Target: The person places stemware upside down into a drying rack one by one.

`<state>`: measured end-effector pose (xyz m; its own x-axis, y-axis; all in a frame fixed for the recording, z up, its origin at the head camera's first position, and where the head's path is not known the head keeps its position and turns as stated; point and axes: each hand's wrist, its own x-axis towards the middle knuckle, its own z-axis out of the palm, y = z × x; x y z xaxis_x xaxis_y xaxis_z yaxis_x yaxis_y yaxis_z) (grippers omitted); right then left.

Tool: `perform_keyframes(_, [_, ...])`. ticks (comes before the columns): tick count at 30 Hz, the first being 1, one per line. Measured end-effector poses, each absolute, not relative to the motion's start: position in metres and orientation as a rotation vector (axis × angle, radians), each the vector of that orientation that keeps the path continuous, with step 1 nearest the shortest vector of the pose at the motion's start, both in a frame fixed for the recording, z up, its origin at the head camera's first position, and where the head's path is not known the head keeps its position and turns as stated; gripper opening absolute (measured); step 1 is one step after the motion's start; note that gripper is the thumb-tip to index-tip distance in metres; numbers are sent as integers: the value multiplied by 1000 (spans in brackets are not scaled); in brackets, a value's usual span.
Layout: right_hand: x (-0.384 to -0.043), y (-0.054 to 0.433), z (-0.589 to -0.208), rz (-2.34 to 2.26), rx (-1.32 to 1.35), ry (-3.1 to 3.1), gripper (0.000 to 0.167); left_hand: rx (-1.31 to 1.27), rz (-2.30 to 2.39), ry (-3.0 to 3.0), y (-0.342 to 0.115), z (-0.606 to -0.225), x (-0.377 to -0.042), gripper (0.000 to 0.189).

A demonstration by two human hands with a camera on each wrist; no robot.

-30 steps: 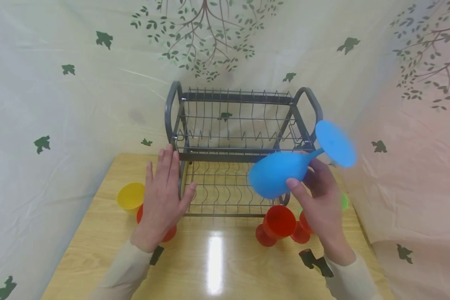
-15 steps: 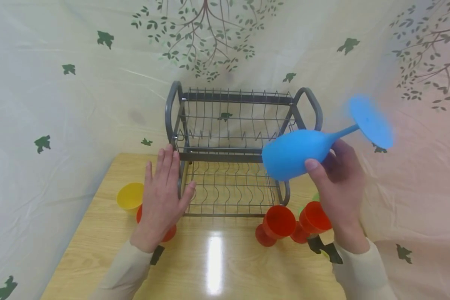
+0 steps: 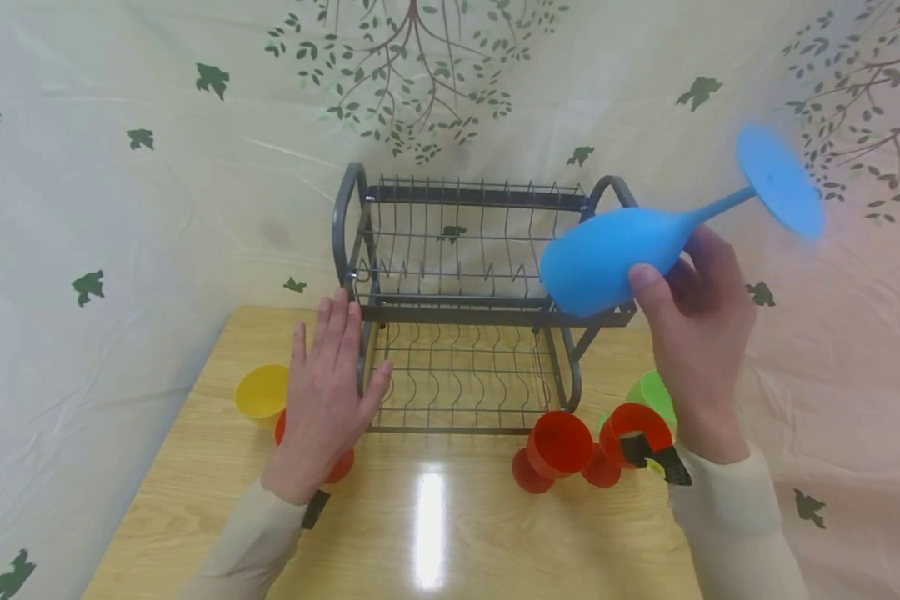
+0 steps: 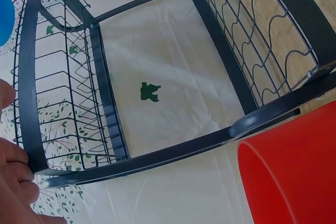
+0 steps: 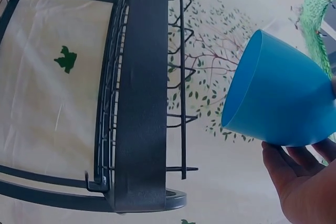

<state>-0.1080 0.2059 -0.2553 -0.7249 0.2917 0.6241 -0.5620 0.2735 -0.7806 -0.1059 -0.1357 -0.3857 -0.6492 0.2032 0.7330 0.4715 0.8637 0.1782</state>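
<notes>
My right hand grips a blue plastic goblet by its bowl, thumb in front and fingers behind. The goblet is tilted, its mouth to the lower left and its round foot up to the right, over the right end of the two-tier black dish rack. In the right wrist view the goblet's bowl is apart from the rack's upper tier. My left hand rests with straight fingers at the rack's left front corner. Fingers of it touch the upper bar in the left wrist view.
Red goblets and a green one stand at the rack's right front. A yellow cup and a red goblet, partly hidden by the left hand, are at the left. The wooden table meets a patterned cloth backdrop.
My right hand has carried the blue goblet up and to the right, from before the lower tier to the level of the upper one. The left hand has stayed in place.
</notes>
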Motion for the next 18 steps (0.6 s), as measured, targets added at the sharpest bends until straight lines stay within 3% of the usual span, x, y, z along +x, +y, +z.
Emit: perform_keyframes(18, [-150, 216, -235, 1541, 206, -1902, 51, -477, -464, -2302, -136, -385, -105, 76])
